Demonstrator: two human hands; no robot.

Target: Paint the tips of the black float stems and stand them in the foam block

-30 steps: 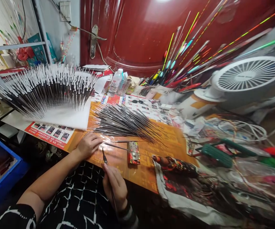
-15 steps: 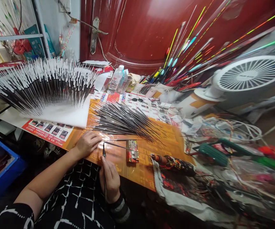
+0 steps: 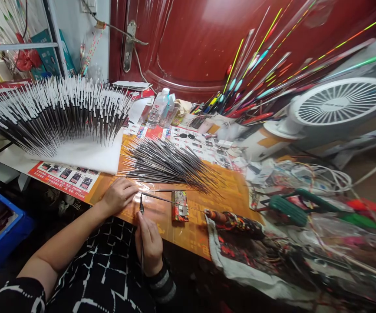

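My left hand [image 3: 121, 196] rests at the front edge of the table, its fingers closed around the left end of a slim dark fishing float [image 3: 158, 198]. The float's thin stem runs right to a reddish-brown motor tool [image 3: 230, 221] lying on its side. In my right hand [image 3: 150, 245] is a paintbrush [image 3: 141, 206], pinched upright, its dark tip just below the float near my left fingertips. A small paint-smeared block [image 3: 180, 206] lies under the stem. Just beyond, a pile of dark fishing floats [image 3: 165, 163] covers the orange table top [image 3: 194, 237].
Many white-tipped floats stand in a white foam slab [image 3: 106, 161] at left. Bottles [image 3: 158, 108], a white fan [image 3: 341, 102] and upright colourful floats line the back. Right, a green-handled tool [image 3: 288, 210], cables and a stained cloth [image 3: 240, 276] crowd the table. A blue bin [image 3: 12, 234] stands lower left.
The view has shifted very slightly. Both hands, the float and the brush keep nearly the same places.
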